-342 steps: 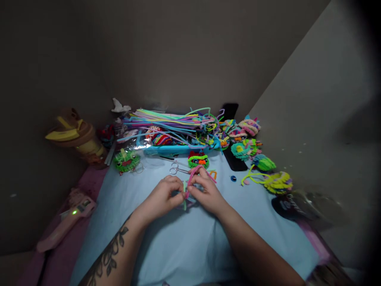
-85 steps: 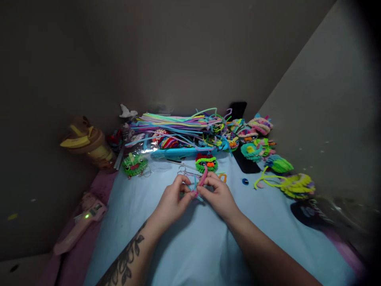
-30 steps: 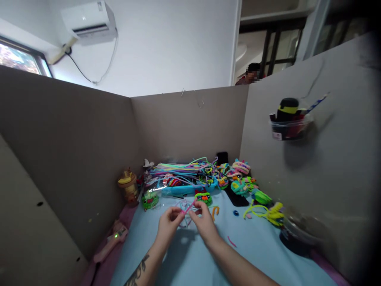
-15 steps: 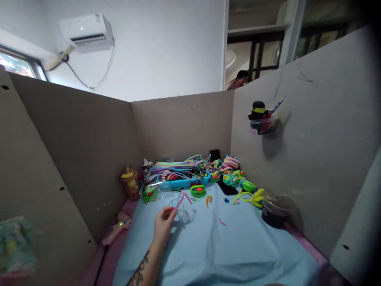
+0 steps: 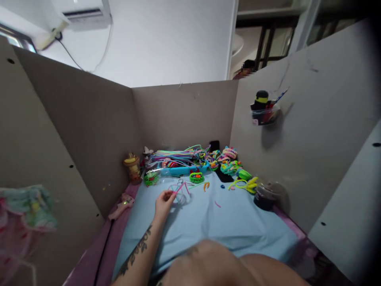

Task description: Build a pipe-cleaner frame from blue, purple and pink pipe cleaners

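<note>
My left hand (image 5: 163,200) rests on the light blue cloth (image 5: 226,222), fingers pinched shut on a small pink and blue pipe-cleaner piece (image 5: 179,188) that sticks up and to the right. A blurred stretch of bare arm (image 5: 214,264) fills the bottom of the view close to the camera; my right hand itself does not show. Just beyond the held piece sit a green and orange pipe-cleaner figure (image 5: 196,176) and a short orange bit (image 5: 205,186).
A heap of coloured pipe cleaners (image 5: 178,155) lies over a blue tray (image 5: 183,171) at the back. Several finished figures (image 5: 235,167), a dark bowl (image 5: 263,197), a pink glue gun (image 5: 122,201) and a yellow-topped bottle (image 5: 132,169) stand around. Grey partitions enclose three sides; a cup (image 5: 263,113) hangs on the right one.
The head has lifted, showing the whole booth. My right hand has let go of the pipe-cleaner piece and left the cloth; my left hand alone keeps hold of it.
</note>
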Tool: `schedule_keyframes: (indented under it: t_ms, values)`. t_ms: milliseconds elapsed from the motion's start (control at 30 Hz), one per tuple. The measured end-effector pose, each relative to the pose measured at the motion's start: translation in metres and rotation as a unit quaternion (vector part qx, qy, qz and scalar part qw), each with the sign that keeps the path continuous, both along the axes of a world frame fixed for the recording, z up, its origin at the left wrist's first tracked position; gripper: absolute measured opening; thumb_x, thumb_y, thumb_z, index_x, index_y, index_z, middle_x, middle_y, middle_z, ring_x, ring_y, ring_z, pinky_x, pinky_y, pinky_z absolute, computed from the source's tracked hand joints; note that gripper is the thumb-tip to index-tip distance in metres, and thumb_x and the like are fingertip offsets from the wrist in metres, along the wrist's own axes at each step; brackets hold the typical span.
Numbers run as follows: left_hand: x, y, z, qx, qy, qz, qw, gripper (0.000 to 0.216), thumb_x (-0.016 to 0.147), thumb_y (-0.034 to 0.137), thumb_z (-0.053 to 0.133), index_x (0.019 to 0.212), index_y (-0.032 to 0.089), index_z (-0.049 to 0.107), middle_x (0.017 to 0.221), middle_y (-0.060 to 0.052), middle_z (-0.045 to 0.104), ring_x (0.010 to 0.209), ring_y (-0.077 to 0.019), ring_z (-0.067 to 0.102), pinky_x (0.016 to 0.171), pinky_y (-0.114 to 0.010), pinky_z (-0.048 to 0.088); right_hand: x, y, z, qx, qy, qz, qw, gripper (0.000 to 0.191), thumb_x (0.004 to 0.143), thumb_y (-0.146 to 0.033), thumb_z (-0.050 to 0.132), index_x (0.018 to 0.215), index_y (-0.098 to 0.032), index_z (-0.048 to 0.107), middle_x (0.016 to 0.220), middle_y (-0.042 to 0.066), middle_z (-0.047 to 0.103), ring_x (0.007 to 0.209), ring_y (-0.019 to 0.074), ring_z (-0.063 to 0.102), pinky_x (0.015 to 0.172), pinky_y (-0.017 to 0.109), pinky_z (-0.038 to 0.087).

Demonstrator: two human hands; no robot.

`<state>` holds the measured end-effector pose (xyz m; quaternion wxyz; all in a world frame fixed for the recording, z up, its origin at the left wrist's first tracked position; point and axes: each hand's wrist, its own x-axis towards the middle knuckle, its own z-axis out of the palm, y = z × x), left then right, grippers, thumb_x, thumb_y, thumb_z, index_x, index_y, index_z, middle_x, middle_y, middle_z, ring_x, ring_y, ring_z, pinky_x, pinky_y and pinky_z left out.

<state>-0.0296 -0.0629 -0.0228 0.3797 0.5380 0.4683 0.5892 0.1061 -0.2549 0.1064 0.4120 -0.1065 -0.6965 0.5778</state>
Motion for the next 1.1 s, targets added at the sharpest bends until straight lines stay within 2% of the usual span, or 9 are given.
schedule_keyframes:
  t_ms: [33, 67, 133, 200, 333, 467, 700, 933, 1100]
  values:
    - [-0.001, 0.000, -0.002, 0.003, -0.001, 0.001, 1.000, 0.033, 0.063, 0.042, 0.073, 0.080, 0.014, 0.064, 0.068, -0.004, 0.067, 0.063, -0.0170, 0.064, 0.056, -0.026, 0.050, -0.001, 0.009, -0.005, 0.005, -0.016, -0.024, 1.000, 0.039, 0.071, -0.064, 0.058, 0.088, -0.029, 0.069, 0.069, 0.000, 0.067, 0.070, 0.0165, 0.063, 0.059, 0.026, 0.048]
    - [-0.001, 0.000, -0.003, 0.008, -0.002, 0.002, 1.000, 0.032, 0.065, 0.041, 0.072, 0.081, 0.015, 0.064, 0.070, -0.004, 0.068, 0.066, -0.0174, 0.064, 0.059, -0.026, 0.051, -0.002, 0.023, -0.012, 0.033, -0.052, -0.120, 0.991, 0.038, 0.073, -0.061, 0.058, 0.087, -0.027, 0.069, 0.069, 0.000, 0.067, 0.069, 0.0161, 0.062, 0.060, 0.026, 0.047]
    - [-0.002, 0.001, -0.007, 0.016, -0.004, 0.010, 1.000, 0.032, 0.066, 0.040, 0.071, 0.084, 0.015, 0.063, 0.075, -0.005, 0.069, 0.071, -0.0183, 0.065, 0.064, -0.026, 0.051, -0.004, 0.055, -0.036, 0.083, -0.130, -0.348, 0.925, 0.031, 0.077, -0.054, 0.057, 0.081, -0.025, 0.069, 0.070, 0.000, 0.066, 0.069, 0.0163, 0.060, 0.064, 0.027, 0.047]
    - [-0.001, 0.001, -0.011, 0.023, -0.004, 0.019, 1.000, 0.033, 0.067, 0.041, 0.069, 0.085, 0.014, 0.063, 0.078, -0.006, 0.069, 0.075, -0.0185, 0.065, 0.069, -0.028, 0.052, -0.004, 0.088, -0.066, 0.079, -0.161, -0.394, 0.901, 0.024, 0.080, -0.042, 0.055, 0.077, -0.023, 0.068, 0.073, 0.002, 0.066, 0.073, 0.0180, 0.058, 0.068, 0.030, 0.045]
    - [0.002, -0.003, -0.014, 0.039, 0.011, 0.029, 0.999, 0.034, 0.070, 0.042, 0.067, 0.088, 0.014, 0.064, 0.081, -0.008, 0.070, 0.075, -0.0185, 0.066, 0.070, -0.030, 0.052, 0.010, 0.128, -0.119, 0.089, -0.210, -0.442, 0.868, 0.017, 0.077, -0.025, 0.053, 0.065, -0.019, 0.064, 0.069, 0.004, 0.061, 0.073, 0.0186, 0.054, 0.072, 0.031, 0.041]
    - [0.006, -0.015, -0.011, 0.069, 0.042, 0.033, 0.996, 0.027, 0.074, 0.037, 0.064, 0.089, 0.014, 0.065, 0.086, -0.009, 0.070, 0.082, -0.0201, 0.065, 0.077, -0.033, 0.051, 0.022, 0.140, -0.143, 0.107, -0.235, -0.474, 0.842, 0.019, 0.079, -0.022, 0.048, 0.067, -0.018, 0.062, 0.069, 0.003, 0.058, 0.068, 0.0170, 0.051, 0.069, 0.029, 0.038]
    - [0.013, -0.033, -0.005, 0.108, 0.092, 0.012, 0.990, 0.024, 0.072, 0.026, 0.064, 0.095, 0.020, 0.067, 0.096, -0.007, 0.071, 0.091, -0.0216, 0.065, 0.088, -0.036, 0.048, 0.022, 0.147, -0.149, 0.129, -0.247, -0.479, 0.832, 0.021, 0.081, -0.025, 0.045, 0.069, -0.020, 0.061, 0.067, 0.002, 0.060, 0.066, 0.0169, 0.052, 0.065, 0.026, 0.037]
    - [0.013, -0.030, -0.003, 0.121, 0.123, -0.003, 0.985, 0.022, 0.071, 0.030, 0.063, 0.089, 0.018, 0.068, 0.089, -0.007, 0.072, 0.084, -0.0215, 0.066, 0.082, -0.035, 0.050, 0.020, 0.152, -0.148, 0.099, -0.209, -0.501, 0.834, 0.018, 0.079, -0.030, 0.048, 0.067, -0.021, 0.058, 0.061, 0.000, 0.058, 0.061, 0.0164, 0.051, 0.061, 0.026, 0.036]
    - [0.013, -0.026, -0.004, 0.129, 0.130, -0.025, 0.983, 0.019, 0.072, 0.032, 0.063, 0.085, 0.018, 0.068, 0.083, -0.007, 0.071, 0.078, -0.0201, 0.065, 0.077, -0.033, 0.051, 0.021, 0.156, -0.147, 0.048, -0.158, -0.511, 0.844, 0.020, 0.078, -0.038, 0.050, 0.076, -0.020, 0.058, 0.059, -0.002, 0.055, 0.055, 0.0150, 0.048, 0.056, 0.025, 0.036]
